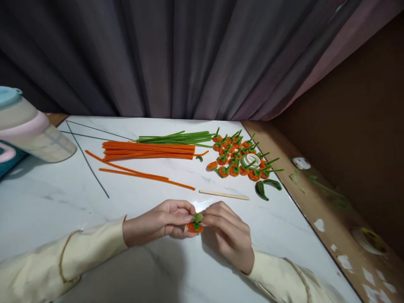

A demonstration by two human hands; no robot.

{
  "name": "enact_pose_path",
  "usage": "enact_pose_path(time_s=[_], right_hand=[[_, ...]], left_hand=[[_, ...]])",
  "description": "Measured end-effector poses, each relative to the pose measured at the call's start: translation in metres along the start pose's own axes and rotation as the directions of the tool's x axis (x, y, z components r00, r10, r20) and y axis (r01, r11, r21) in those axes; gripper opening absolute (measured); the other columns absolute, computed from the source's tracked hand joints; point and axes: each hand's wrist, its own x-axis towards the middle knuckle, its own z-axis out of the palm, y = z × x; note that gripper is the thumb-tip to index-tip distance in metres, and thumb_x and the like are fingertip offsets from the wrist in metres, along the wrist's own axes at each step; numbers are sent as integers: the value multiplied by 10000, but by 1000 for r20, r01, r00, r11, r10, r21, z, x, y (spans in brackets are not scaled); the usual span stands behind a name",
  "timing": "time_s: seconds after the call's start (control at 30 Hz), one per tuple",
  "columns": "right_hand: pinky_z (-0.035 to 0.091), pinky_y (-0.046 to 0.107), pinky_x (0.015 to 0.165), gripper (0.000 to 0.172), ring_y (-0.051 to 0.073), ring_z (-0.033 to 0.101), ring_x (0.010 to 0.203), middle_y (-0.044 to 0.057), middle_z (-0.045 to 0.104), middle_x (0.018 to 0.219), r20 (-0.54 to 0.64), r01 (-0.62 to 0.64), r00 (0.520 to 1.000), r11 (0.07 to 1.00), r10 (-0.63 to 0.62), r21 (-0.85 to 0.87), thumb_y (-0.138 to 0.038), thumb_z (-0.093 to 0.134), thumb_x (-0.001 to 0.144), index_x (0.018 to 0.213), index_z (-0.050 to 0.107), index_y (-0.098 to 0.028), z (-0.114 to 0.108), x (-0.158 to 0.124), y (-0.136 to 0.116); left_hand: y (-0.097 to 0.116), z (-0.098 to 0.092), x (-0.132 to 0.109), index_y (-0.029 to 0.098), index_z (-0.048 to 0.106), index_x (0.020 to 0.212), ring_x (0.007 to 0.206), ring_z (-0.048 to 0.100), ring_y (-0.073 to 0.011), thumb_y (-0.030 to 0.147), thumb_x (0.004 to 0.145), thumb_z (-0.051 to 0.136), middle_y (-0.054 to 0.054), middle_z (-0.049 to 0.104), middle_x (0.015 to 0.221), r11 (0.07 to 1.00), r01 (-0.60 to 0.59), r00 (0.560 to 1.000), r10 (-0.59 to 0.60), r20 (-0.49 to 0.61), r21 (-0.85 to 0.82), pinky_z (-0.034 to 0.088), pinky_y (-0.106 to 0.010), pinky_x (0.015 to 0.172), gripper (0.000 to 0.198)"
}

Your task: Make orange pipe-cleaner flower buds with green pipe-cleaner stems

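Between my two hands, low over the white table, is a small orange pipe-cleaner pumpkin (195,228) with a green top. My left hand (167,219) pinches it from the left, thumb near the green part. From the other side, the bent fingers of my right hand (229,233) close on the green top. Just beyond the hands lies a thin wooden stick (224,195). Several finished orange pumpkins with green stems (235,170) are grouped at the back right. Two dark green curled pieces (261,190) rest in front of them.
A bundle of orange pipe cleaners (148,150) lies at the back centre, with green pipe cleaners (176,137) behind it. Two loose orange pipe cleaners (139,173) are nearer. A roll of tape (251,160) sits among the pumpkins. A large tumbler (31,130) stands left; a curtain (158,59) hangs behind.
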Motion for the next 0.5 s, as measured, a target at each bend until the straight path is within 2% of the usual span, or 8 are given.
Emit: enact_pose_path(time_s=[0.17, 0.37, 0.5], right_hand=[[471, 315, 608, 279, 174, 531, 714, 89, 620, 774, -8, 4, 1000, 1000, -4, -29, 27, 439, 806, 926, 620, -148, 0, 2, -1], [472, 312, 621, 259, 171, 534, 723, 90, 621, 795, -19, -35, 999, 998, 34, -55, 15, 473, 823, 954, 622, -151, -2, 1, 0], [464, 318, 621, 262, 177, 528, 729, 101, 621, 801, -11, 1, 1000, 998, -2, -69, 36, 491, 804, 961, 615, -134, -3, -1, 3]], left_hand=[[-1, 1, 1, 137, 599, 870, 665, 551, -59, 261, 732, 742, 8, 579, 755, 999, -31, 999, 31, -14, -34, 496, -258, 799, 234], [-1, 3, 0, 137, 598, 857, 654, 556, -55, 257, 701, 767, 3, 589, 796, 998, -49, 998, 48, -43, -42, 504, -281, 815, 259], [-1, 3, 0, 140, 595, 866, 665, 551, -59, 280, 716, 754, -5, 592, 805, 999, -47, 998, 46, -34, -19, 501, -272, 810, 259]])
